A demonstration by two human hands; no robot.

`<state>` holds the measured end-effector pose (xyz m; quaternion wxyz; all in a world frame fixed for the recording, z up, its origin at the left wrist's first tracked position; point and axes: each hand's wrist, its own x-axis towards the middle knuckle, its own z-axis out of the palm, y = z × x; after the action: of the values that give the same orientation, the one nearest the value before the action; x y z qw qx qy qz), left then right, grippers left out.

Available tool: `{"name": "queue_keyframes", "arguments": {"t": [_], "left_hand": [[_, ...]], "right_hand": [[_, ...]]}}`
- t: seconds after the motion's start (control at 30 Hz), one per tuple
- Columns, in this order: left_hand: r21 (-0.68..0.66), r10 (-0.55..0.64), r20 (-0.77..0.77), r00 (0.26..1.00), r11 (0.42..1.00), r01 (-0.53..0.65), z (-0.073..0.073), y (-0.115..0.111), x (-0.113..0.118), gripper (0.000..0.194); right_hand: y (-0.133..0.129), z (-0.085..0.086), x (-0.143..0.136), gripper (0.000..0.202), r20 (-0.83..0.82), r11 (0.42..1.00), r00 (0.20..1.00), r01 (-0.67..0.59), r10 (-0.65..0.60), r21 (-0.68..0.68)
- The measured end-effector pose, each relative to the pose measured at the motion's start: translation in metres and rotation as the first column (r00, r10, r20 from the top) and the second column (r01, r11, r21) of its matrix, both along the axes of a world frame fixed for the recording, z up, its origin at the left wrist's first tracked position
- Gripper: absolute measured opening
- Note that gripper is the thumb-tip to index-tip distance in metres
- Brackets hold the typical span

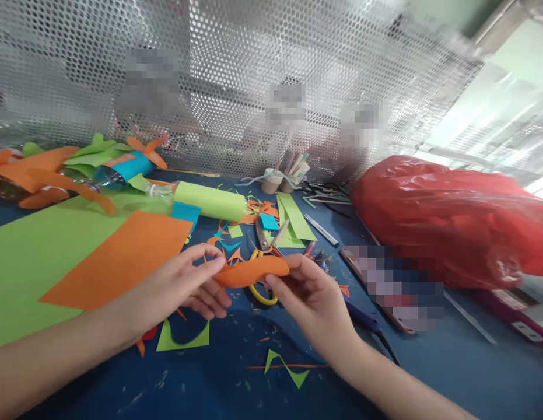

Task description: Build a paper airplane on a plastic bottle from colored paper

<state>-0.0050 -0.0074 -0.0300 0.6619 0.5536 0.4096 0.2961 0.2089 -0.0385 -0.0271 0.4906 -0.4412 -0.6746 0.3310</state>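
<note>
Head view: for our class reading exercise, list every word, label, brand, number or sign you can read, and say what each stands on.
No text can be read anywhere.
White pen: any print is too small to read.
Flat item beside the red bag: its surface is pixelated, unreadable.
Purple item: pale patches, too blurred to read.
Orange piece in the hands: no writing visible.

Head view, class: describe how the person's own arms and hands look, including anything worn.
Both forearms are slim and bare where visible, with no sleeve, watch or bracelet showing. The left hand and right hand wear no gloves, and no ring shows on the visible fingers.
</note>
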Motion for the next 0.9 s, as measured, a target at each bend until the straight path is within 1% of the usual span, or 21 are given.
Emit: {"name": "queue_keyframes", "arguments": {"t": [0.03, 0.07, 0.1, 0.17, 0.23, 0.3, 0.33, 0.37, 0.43, 0.5, 0.57, 0.67, 0.73, 0.8, 0.83, 0.9], "left_hand": [[-0.050, 0.023, 0.060, 0.998, 0.999, -0.020, 0.001, -0.002, 0.002, 0.032], [-0.079, 0.053, 0.113, 0.992, 0.996, -0.044, 0.002, -0.004, 0.004, 0.032], [-0.084, 0.076, 0.158, 0.985, 0.994, -0.064, 0.003, -0.006, 0.005, 0.030], [-0.041, 0.095, 0.201, 0.975, 0.995, -0.089, 0.004, -0.007, 0.006, 0.028], [0.041, 0.110, 0.172, 0.979, 0.992, -0.118, 0.004, -0.006, 0.005, 0.030], [0.106, 0.148, 0.091, 0.985, 0.982, -0.157, 0.004, -0.005, 0.003, 0.036], [0.121, 0.169, 0.059, 0.984, 0.977, -0.175, 0.003, -0.004, 0.003, 0.039], [0.122, 0.181, 0.042, 0.983, 0.975, -0.185, 0.003, -0.004, 0.003, 0.041], [0.094, 0.171, 0.040, 0.984, 0.980, -0.174, 0.001, -0.004, 0.003, 0.043], [0.070, 0.144, 0.062, 0.988, 0.986, -0.148, -0.001, -0.006, 0.005, 0.042], [0.067, 0.117, 0.071, 0.991, 0.990, -0.122, -0.003, -0.007, 0.006, 0.041], [0.051, 0.071, 0.092, 0.993, 0.996, -0.076, -0.005, -0.010, 0.008, 0.038], [0.018, 0.023, 0.145, 0.989, 1.000, -0.026, -0.006, -0.011, 0.008, 0.038], [0.000, -0.008, 0.200, 0.980, 1.000, 0.008, -0.009, -0.012, 0.009, 0.042], [0.001, -0.017, 0.215, 0.977, 1.000, 0.017, -0.011, -0.012, 0.009, 0.044], [0.023, -0.017, 0.198, 0.980, 1.000, 0.013, -0.015, -0.012, 0.008, 0.045]], "right_hand": [[-0.002, 0.001, 0.000, 0.005, 0.068, 0.997, 0.998, 0.003, -0.008, 0.076], [-0.004, 0.002, -0.001, 0.008, 0.134, 0.989, 0.991, -0.023, 0.003, 0.148], [-0.006, 0.003, -0.001, 0.012, 0.190, 0.975, 0.981, -0.067, 0.027, 0.210], [-0.009, 0.006, -0.002, 0.020, 0.279, 0.941, 0.955, -0.181, 0.099, 0.286], [-0.011, 0.010, -0.002, 0.025, 0.339, 0.922, 0.928, -0.258, 0.154, 0.288], [-0.012, 0.012, -0.002, 0.025, 0.375, 0.931, 0.904, -0.297, 0.203, 0.213], [-0.012, 0.012, -0.002, 0.024, 0.371, 0.943, 0.903, -0.291, 0.214, 0.163], [-0.012, 0.011, -0.002, 0.022, 0.347, 0.959, 0.915, -0.259, 0.207, 0.111], [-0.010, 0.006, -0.002, 0.020, 0.250, 0.989, 0.957, -0.149, 0.144, 0.000], [-0.007, -0.001, -0.003, 0.030, 0.128, 0.990, 0.989, -0.063, 0.079, -0.128], [-0.003, -0.007, -0.006, 0.036, 0.014, 0.964, 0.997, -0.076, 0.082, -0.255], [0.000, -0.011, -0.010, 0.028, -0.108, 0.917, 0.988, -0.144, 0.111, -0.373], [0.001, -0.012, -0.012, 0.024, -0.153, 0.909, 0.983, -0.157, 0.105, -0.386], [0.002, -0.012, -0.011, 0.020, -0.178, 0.922, 0.980, -0.153, 0.094, -0.354], [0.002, -0.012, -0.011, 0.019, -0.186, 0.933, 0.978, -0.148, 0.089, -0.329], [0.002, -0.013, -0.010, 0.019, -0.193, 0.948, 0.978, -0.135, 0.081, -0.287]]}}
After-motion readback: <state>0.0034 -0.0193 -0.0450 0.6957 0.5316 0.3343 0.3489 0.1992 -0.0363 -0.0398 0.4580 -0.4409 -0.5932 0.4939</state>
